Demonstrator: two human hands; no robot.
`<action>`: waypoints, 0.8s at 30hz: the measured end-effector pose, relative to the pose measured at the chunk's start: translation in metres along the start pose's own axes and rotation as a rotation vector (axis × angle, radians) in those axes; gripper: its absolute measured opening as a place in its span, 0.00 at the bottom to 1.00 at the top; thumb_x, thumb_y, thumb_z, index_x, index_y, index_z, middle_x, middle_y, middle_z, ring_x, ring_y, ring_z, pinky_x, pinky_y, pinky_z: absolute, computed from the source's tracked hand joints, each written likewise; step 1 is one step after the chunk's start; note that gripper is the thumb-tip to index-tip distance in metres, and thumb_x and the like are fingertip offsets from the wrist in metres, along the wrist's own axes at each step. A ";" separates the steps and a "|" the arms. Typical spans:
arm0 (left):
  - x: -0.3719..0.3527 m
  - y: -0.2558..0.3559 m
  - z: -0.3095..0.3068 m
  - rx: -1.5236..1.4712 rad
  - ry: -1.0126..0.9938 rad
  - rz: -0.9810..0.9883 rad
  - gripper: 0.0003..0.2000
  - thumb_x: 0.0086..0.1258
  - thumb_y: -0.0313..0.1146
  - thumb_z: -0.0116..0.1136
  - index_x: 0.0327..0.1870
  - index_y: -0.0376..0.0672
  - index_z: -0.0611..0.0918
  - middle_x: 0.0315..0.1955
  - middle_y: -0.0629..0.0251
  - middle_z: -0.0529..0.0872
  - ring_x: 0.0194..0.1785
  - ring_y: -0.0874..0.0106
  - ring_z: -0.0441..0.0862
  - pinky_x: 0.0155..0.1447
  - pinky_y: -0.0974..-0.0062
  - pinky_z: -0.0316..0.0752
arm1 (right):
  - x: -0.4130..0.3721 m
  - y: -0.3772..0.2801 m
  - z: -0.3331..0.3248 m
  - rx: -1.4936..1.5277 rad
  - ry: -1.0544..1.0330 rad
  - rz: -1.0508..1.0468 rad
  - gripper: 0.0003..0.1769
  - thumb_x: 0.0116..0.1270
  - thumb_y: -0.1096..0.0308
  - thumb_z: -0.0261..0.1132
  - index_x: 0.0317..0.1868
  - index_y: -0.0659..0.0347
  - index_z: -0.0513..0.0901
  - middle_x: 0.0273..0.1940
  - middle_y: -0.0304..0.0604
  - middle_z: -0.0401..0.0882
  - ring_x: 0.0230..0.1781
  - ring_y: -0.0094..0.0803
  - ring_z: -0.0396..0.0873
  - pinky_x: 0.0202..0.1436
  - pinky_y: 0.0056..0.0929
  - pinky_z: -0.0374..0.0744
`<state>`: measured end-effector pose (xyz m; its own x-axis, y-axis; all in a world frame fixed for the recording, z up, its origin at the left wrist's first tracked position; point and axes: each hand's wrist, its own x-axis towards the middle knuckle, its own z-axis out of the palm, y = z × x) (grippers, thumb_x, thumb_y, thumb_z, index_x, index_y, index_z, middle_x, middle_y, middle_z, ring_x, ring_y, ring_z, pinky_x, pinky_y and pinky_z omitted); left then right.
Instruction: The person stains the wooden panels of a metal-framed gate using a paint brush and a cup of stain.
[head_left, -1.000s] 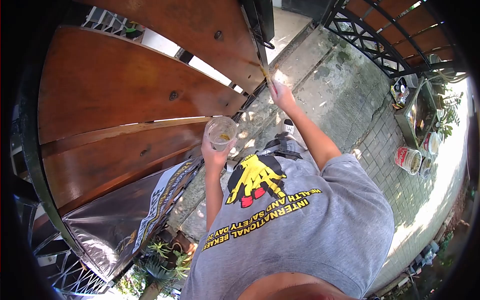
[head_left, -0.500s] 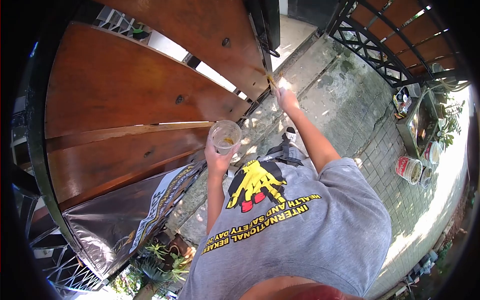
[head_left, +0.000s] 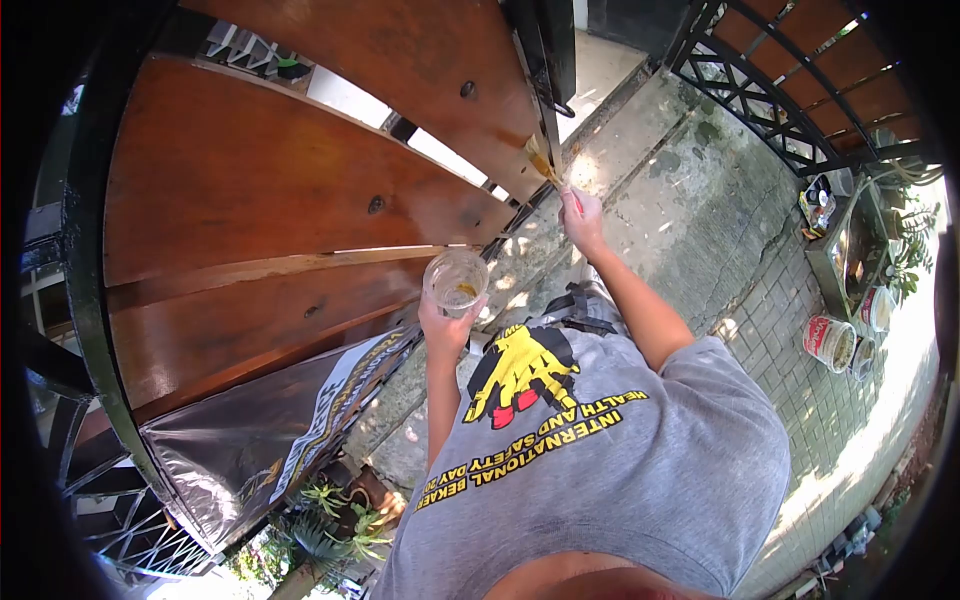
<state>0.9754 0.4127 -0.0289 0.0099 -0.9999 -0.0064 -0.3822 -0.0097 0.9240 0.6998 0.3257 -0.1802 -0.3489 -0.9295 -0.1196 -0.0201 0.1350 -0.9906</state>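
While our right grip (head_left: 583, 215) is clenched round the brush (head_left: 545, 167), its bristles touch the edge of the upper gate plank (head_left: 400, 70). Our left grip (head_left: 446, 326) is wrapped round a clear plastic cup (head_left: 455, 281) holding a little yellowish liquid, near the lower plank (head_left: 250, 320). Paint cans (head_left: 828, 342) sit well apart on the paving.

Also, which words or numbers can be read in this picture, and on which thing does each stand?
"HEALTH AND": grey T-shirt.
"INTERNATIONAL": same T-shirt.
"SAFETY DAY 20", cut off: same T-shirt.
"BEKAER", cut off: same T-shirt.
Banner on the gate: blurred, unreadable.
Red can label: too small.
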 end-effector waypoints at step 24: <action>-0.009 -0.005 0.004 -0.004 -0.051 0.023 0.35 0.54 0.36 0.83 0.63 0.35 0.79 0.55 0.57 0.87 0.56 0.64 0.86 0.63 0.66 0.79 | -0.004 0.143 0.023 -0.361 -0.168 0.408 0.30 0.81 0.46 0.56 0.33 0.67 0.83 0.20 0.42 0.79 0.16 0.33 0.74 0.24 0.40 0.76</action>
<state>0.9737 0.4219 -0.0349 -0.0459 -0.9989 -0.0040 -0.3782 0.0137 0.9256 0.7200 0.3411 -0.3229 -0.2422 -0.8155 -0.5256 -0.2445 0.5755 -0.7804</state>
